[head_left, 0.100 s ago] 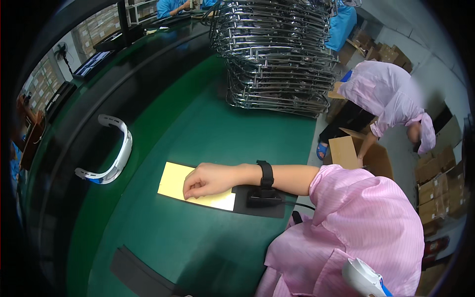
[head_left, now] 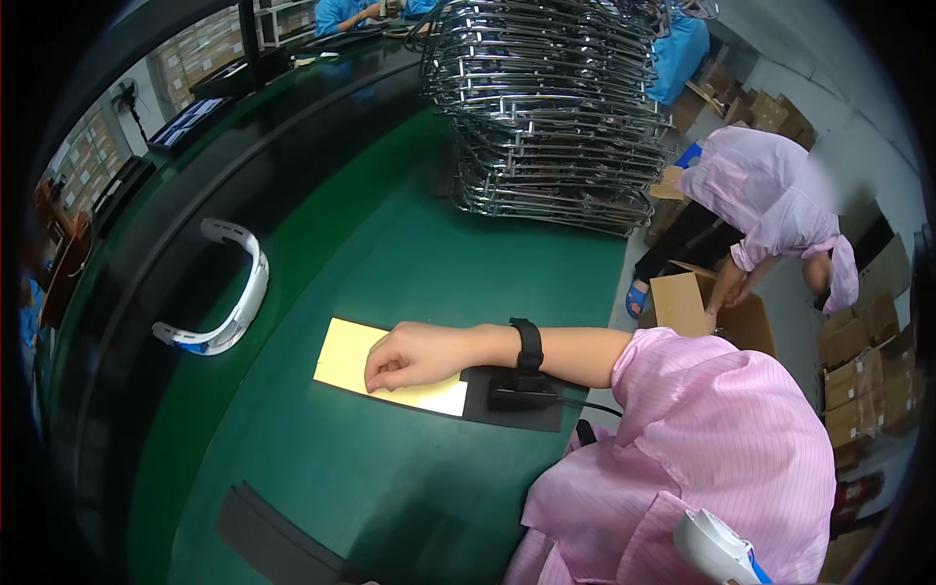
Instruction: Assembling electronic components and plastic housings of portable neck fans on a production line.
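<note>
My right hand [head_left: 417, 356] rests loosely closed, knuckles up, on a bright yellow panel [head_left: 343, 356]. The curled fingers show no object between them, though the fingertips are partly hidden. Beneath the yellow lies a long dark strip [head_left: 512, 413], its bare end reaching right under my wrist. A black strap [head_left: 527, 346] circles that wrist, with a small black box [head_left: 523, 392] and a cable below it. My left hand is out of the picture.
A white curved plastic band [head_left: 252, 292] lies at left; dark curved strips [head_left: 278, 541] are at the near left. A tall stack of chromed wire frames [head_left: 556, 127] stands at the far side. Rightward, a person [head_left: 760, 185] in pink bends over an open carton [head_left: 682, 304].
The whole view has shifted slightly. My right hand keeps its place on the yellow panel. The bending person's hands have come together over the carton.
</note>
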A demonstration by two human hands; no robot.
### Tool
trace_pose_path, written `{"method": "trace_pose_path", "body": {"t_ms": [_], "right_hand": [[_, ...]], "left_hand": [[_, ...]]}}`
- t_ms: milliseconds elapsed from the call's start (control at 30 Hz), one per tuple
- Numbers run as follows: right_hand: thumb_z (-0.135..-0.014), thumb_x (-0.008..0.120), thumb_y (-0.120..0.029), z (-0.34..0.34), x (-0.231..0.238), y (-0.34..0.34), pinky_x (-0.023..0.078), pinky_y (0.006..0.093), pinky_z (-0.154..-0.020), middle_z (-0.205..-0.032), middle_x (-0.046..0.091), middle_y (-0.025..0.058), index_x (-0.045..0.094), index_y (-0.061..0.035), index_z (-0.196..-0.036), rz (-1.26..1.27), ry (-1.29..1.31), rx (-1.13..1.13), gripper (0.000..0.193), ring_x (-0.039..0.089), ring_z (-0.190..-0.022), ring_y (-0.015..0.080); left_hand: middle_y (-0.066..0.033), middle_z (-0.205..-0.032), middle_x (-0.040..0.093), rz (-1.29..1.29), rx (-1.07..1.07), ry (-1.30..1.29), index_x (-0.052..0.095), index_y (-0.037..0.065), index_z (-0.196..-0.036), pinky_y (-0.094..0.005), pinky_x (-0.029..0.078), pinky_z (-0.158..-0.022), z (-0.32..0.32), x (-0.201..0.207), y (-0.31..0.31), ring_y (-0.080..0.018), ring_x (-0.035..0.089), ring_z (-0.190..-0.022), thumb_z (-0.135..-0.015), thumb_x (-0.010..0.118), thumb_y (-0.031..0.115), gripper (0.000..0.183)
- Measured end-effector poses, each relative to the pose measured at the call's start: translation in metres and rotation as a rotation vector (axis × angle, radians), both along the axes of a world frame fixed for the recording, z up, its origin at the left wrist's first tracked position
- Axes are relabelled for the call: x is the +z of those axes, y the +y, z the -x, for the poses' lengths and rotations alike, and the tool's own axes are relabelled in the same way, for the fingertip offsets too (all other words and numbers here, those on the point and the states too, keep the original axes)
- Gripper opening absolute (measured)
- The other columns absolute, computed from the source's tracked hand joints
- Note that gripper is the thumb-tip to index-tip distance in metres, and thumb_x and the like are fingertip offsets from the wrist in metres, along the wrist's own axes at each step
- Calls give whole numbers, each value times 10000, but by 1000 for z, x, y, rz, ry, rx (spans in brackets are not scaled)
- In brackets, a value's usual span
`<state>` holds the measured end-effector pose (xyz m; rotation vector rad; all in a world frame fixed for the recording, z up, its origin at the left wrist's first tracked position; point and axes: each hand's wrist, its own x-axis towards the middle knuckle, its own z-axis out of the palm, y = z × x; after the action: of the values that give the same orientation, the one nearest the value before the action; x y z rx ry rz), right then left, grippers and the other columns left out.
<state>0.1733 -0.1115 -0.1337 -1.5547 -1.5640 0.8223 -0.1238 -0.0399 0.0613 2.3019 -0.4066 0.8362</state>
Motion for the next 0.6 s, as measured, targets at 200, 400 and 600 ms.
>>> {"method": "trace_pose_path", "body": {"t_ms": [200, 400, 600], "right_hand": [[-853, 565, -240, 0, 6, 1, 483, 275, -623, -754, 667, 64, 665, -37, -900, 41, -38, -39, 231, 627, -682, 156], [-864, 560, -248, 4, 6, 1, 486, 275, -628, -760, 670, 62, 666, -37, -902, 59, -47, -48, 239, 627, -680, 148], [-865, 565, -241, 7, -1, 7, 484, 272, -628, -758, 670, 59, 666, -43, -905, 51, -19, -34, 226, 632, -675, 143]], "left_hand": [[-5, -652, 621, -23, -81, -187, 633, 36, -744, -197, 399, -436, 11, -14, 15, -92, 551, -492, -624, 738, 44, 160], [8, -642, 610, -60, -182, -415, 626, 47, -730, -196, 395, -431, 26, -36, 29, -84, 549, -496, -626, 732, 49, 148], [22, -632, 599, -120, -281, -595, 620, 58, -716, -195, 392, -427, 27, -50, 33, -76, 547, -501, -628, 726, 54, 138]]}}
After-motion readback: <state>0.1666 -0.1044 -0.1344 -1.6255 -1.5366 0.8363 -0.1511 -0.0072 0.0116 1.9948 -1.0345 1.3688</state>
